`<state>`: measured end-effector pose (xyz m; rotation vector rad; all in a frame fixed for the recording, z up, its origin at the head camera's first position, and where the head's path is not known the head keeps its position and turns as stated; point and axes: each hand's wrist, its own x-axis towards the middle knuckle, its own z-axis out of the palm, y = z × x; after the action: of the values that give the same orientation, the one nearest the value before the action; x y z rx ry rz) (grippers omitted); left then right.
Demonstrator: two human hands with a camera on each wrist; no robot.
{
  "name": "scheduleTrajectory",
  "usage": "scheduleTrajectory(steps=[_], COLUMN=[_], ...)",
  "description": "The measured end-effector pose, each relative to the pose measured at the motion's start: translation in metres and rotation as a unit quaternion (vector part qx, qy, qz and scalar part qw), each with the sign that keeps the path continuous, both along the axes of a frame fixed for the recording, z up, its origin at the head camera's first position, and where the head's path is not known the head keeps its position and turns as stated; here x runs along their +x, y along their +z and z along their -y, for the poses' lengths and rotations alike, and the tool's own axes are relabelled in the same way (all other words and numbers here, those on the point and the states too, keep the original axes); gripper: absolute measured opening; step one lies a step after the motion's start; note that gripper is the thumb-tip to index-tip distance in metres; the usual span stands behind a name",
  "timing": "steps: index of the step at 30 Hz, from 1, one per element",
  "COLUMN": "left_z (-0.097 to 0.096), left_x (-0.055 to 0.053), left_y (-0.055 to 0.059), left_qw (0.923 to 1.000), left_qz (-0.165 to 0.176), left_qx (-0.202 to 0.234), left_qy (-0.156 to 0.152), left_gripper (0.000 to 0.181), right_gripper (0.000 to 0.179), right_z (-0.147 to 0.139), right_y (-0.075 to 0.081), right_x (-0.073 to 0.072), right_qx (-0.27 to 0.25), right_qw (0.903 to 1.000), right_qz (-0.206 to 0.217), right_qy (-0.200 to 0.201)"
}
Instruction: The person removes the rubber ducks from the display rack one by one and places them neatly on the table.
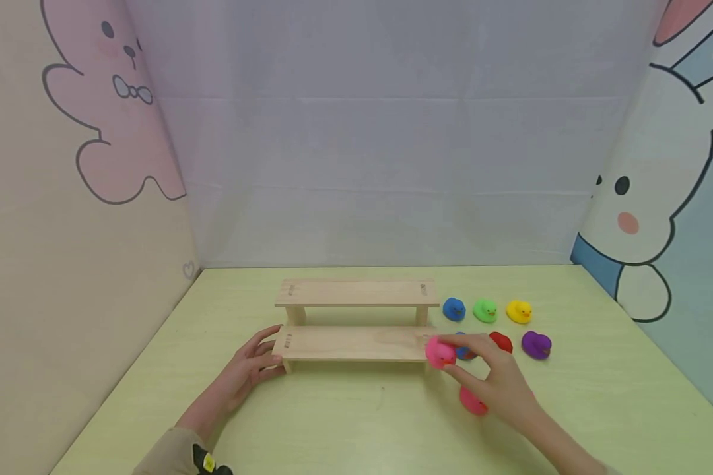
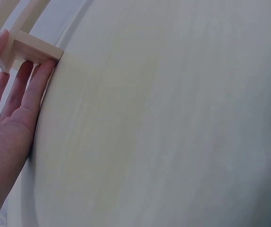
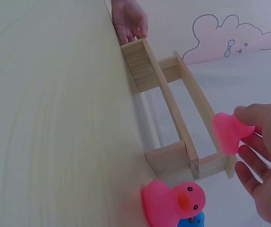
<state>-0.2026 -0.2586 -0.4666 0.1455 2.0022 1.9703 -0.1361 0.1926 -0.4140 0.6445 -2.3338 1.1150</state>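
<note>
A two-step wooden shelf [image 1: 356, 343] stands on the table. At its left end my left hand [image 1: 251, 369] rests with fairly straight fingers [image 2: 24, 94] touching the lower step and its leg. My right hand [image 1: 499, 379] pinches a pink rubber duck [image 1: 438, 353] between thumb and fingers, at the right end of the lower step. In the right wrist view this duck [image 3: 227, 132] is seen from behind, raised off the table. Below that hand sits another pink duck [image 3: 173, 203], partly hidden in the head view.
Right of the shelf stand a blue duck [image 1: 454, 309], a green duck [image 1: 485, 310], a yellow duck [image 1: 519, 311] and a purple duck [image 1: 537, 345]. A red duck [image 1: 500, 341] and a second blue duck [image 1: 465, 349] are partly covered by my right hand. Printed cloth walls surround the table [image 1: 356, 429].
</note>
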Motion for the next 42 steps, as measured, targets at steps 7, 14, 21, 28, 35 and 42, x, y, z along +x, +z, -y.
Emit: scheduleTrajectory(steps=[7,14,21,28,35,42], left_z=[0.000,0.000,0.000,0.000,-0.001,-0.001], left_x=[0.001,0.001,0.002,0.002,0.002,0.002], left_y=[0.001,0.000,0.000,0.001,0.002,0.002], left_qw=[1.0000,1.0000,1.0000,1.0000,1.0000,1.0000], left_qz=[0.000,0.002,0.000,-0.002,0.001,0.003], left_qx=[-0.002,0.003,0.006,0.004,0.003,-0.001], left_qy=[-0.001,0.000,-0.002,-0.003,0.002,0.004], left_gripper=[0.073,0.073,0.073,0.073,0.073,0.072], right_gripper=[0.047,0.046,0.047,0.047,0.051,0.053], right_z=[-0.016,-0.029,-0.044,-0.066,-0.086,-0.105], right_y=[0.004,0.007,0.006,0.003,0.000,-0.006], right_x=[0.007,0.014,0.017,0.020,0.024,0.023], right_qx=[0.033,0.047,0.058,0.088,0.109,0.107], right_qw=[0.9986,0.9935,0.9901,0.9825,0.9813,0.9820], right_qz=[0.023,0.066,0.079,0.103,0.072,0.052], right_qy=[-0.035,-0.080,-0.101,-0.128,-0.142,-0.147])
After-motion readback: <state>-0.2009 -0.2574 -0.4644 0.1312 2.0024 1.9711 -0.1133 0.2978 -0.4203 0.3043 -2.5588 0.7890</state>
